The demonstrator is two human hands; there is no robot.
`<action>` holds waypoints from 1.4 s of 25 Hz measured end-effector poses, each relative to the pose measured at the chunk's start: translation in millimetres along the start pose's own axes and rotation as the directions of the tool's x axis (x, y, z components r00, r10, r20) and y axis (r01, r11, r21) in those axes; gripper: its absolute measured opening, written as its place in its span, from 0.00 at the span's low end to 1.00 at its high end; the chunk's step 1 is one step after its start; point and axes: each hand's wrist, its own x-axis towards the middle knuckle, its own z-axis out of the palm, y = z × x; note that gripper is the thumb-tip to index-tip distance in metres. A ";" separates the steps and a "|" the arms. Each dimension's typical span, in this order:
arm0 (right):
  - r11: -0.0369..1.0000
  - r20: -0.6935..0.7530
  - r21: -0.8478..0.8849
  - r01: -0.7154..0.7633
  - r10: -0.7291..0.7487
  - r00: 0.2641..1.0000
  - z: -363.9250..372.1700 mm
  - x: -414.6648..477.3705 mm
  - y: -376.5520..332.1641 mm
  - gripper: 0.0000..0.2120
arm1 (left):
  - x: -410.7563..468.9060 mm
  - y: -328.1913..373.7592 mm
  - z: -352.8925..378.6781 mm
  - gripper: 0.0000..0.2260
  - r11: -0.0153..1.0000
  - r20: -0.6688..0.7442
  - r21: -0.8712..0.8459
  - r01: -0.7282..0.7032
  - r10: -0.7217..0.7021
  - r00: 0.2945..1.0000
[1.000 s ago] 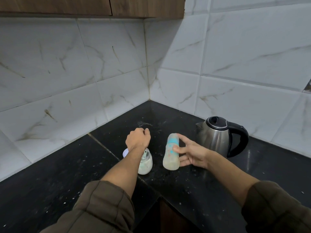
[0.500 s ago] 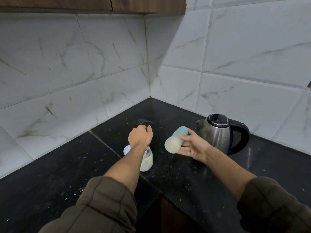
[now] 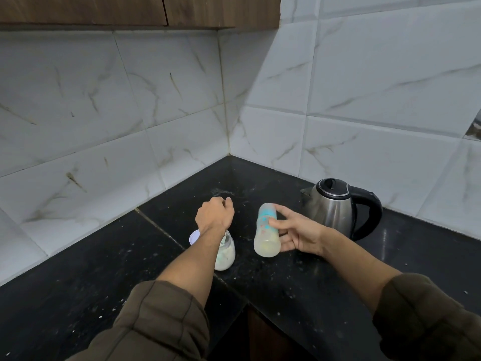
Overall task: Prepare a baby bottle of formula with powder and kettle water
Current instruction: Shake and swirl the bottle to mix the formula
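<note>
Milky mix already fills the bottle (image 3: 266,230) my right hand (image 3: 296,234) loosely clasps; my left hand (image 3: 214,214), fisted above the powder jar (image 3: 226,254), hides any hold; capping remains, I judge.

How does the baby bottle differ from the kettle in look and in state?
The baby bottle is pale, see-through plastic with blue print; the kettle is shiny steel with a black lid and handle. The right hand holds the bottle, which leans a little; the kettle stands upright with no hand on it. The bottle is slim, the kettle broad. Both are over the black counter.
</note>
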 end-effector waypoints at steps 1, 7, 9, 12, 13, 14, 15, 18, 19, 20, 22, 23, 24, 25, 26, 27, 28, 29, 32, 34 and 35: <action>1.000 -0.023 0.005 0.010 -0.010 1.000 -0.5 -0.1 -1.6 0.32 | 0.2 0.6 -1.0 0.19 1.000 -0.006 0.002 -0.004 0.004 1.000; 1.000 -0.009 0.013 -0.013 0.013 1.000 2.5 -1.3 4.8 0.38 | -1.9 4.8 -4.4 0.19 1.000 -0.003 0.003 -0.022 0.022 1.000; 0.999 -0.015 -0.003 0.043 -0.043 0.999 2.5 -4.8 -1.9 0.43 | -3.4 4.3 -4.2 0.19 1.000 -0.002 0.008 -0.026 0.026 1.000; 0.971 -0.219 0.136 0.195 -0.162 0.962 -1.8 -4.6 -11.3 0.45 | -4.6 1.0 -4.2 0.20 1.000 -0.008 0.021 -0.018 0.018 1.000; 0.969 -0.200 0.112 0.219 -0.193 0.960 0.2 -7.0 -12.6 0.45 | -4.8 0.5 -3.6 0.20 1.000 -0.003 0.020 -0.015 0.015 1.000; 0.977 -0.120 0.038 0.212 -0.206 0.971 2.3 -9.0 -12.6 0.46 | -4.8 0.6 -3.2 0.20 1.000 0.002 0.020 -0.015 0.015 1.000; 0.980 -0.028 -0.040 0.194 -0.195 0.980 4.0 -11.4 -12.1 0.46 | -4.9 1.1 -2.9 0.20 1.000 0.003 0.020 -0.019 0.019 1.000; 0.968 -0.011 -0.103 0.229 -0.231 0.973 6.2 -15.3 -14.6 0.49 | -1.5 2.5 -2.6 0.19 1.000 -0.016 0.022 -0.022 0.023 1.000; 0.964 -0.067 -0.076 0.256 -0.261 0.963 6.1 -15.1 -16.3 0.50 | -0.8 3.0 -2.4 0.19 0.999 -0.022 0.026 -0.022 0.022 1.000; 0.959 -0.092 -0.069 0.275 -0.280 0.955 6.9 -14.7 -18.1 0.49 | -0.9 3.7 -2.4 0.19 0.999 -0.023 0.031 -0.023 0.023 0.999; 0.955 -0.002 -0.144 0.258 -0.261 0.965 12.2 -16.4 -19.6 0.48 | -1.3 5.2 -2.3 0.19 0.999 -0.011 0.035 -0.026 0.026 1.000; 0.953 0.048 -0.182 0.242 -0.238 0.970 14.1 -16.7 -19.2 0.48 | -0.9 5.2 -1.9 0.19 0.999 -0.004 0.034 -0.026 0.026 1.000; 0.950 0.058 -0.193 0.246 -0.239 0.969 15.3 -16.8 -19.4 0.48 | -0.5 5.3 -1.8 0.19 0.999 -0.002 0.032 -0.028 0.028 1.000; 0.949 0.022 -0.178 0.259 -0.259 0.965 16.8 -16.7 -20.8 0.49 | -0.5 5.3 -1.6 0.19 0.999 -0.005 0.032 -0.031 0.031 1.000; 0.949 -0.043 -0.147 0.279 -0.288 0.957 16.1 -15.6 -22.0 0.50 | -0.4 4.7 -1.5 0.19 0.999 -0.010 0.034 -0.032 0.032 0.999; 0.948 -0.086 -0.123 0.295 -0.306 0.948 14.6 -13.9 -22.7 0.52 | -0.3 3.8 -1.4 0.20 0.999 -0.016 0.036 -0.031 0.032 0.999; 0.946 -0.084 -0.128 0.297 -0.309 0.947 15.3 -13.3 -23.0 0.52 | 0.4 2.7 -1.2 0.20 0.999 -0.020 0.039 -0.030 0.030 0.999; 0.945 -0.029 -0.167 0.281 -0.289 0.957 17.2 -13.8 -23.0 0.51 | 1.0 2.0 -0.8 0.20 0.999 -0.022 0.039 -0.027 0.028 0.999; 0.938 0.119 -0.257 0.231 -0.207 0.971 19.8 -11.6 -17.4 0.48 | 1.7 2.7 -0.3 0.19 0.999 -0.006 0.033 -0.024 0.024 1.000; 0.951 0.000 -0.188 0.246 -0.250 0.968 19.5 -7.9 -17.2 0.51 | 2.7 3.2 -1.2 0.19 0.999 -0.001 0.028 -0.022 0.022 1.000; 0.955 -0.058 -0.150 0.255 -0.266 0.962 17.2 -6.1 -16.9 0.53 | 3.1 2.5 -1.1 0.19 0.999 -0.003 0.030 -0.021 0.021 1.000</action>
